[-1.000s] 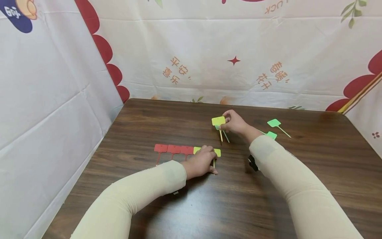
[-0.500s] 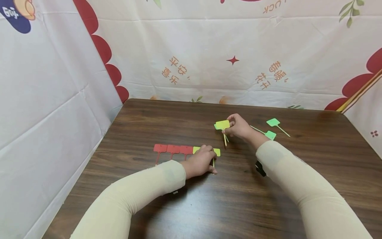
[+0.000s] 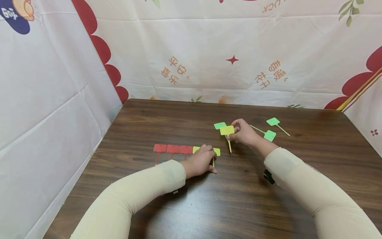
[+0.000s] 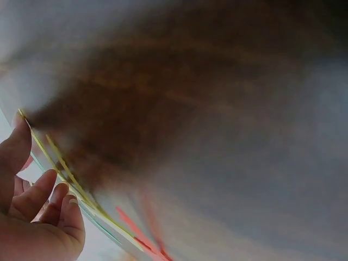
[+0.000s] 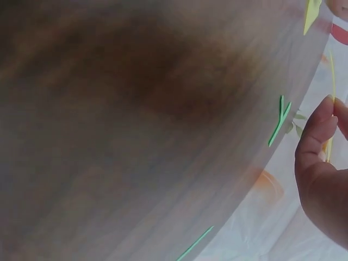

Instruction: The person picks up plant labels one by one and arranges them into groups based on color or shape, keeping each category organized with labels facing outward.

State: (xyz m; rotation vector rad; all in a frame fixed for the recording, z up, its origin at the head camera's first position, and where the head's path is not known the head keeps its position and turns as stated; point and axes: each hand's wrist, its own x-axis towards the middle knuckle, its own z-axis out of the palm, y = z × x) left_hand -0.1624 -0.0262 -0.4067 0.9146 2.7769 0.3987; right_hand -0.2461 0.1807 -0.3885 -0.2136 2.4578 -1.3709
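Note:
In the head view my right hand (image 3: 244,133) pinches a yellow plant label (image 3: 227,130) near its head, its stem pointing down over the table. The right wrist view shows the thumb and a finger meeting at this label's thin yellow edge (image 5: 333,76). A green plant label (image 3: 220,125) lies just behind it, partly covered. My left hand (image 3: 201,162) rests on yellow plant labels (image 3: 217,152) laid at the right end of a row, hiding their middle. In the left wrist view its thumb touches a yellow stem's tip. Red plant labels (image 3: 160,148) make up the row's left part.
Two more green plant labels, one nearer (image 3: 270,135) and one farther (image 3: 273,121), lie right of my right hand. The dark wooden table (image 3: 191,209) ends at a printed cloth backdrop (image 3: 203,49). Another cloth (image 3: 59,83) hangs along the left side.
My right hand has moved toward me and slightly right with the yellow plant label, uncovering more of the green one behind it. The left hand has stayed on the row.

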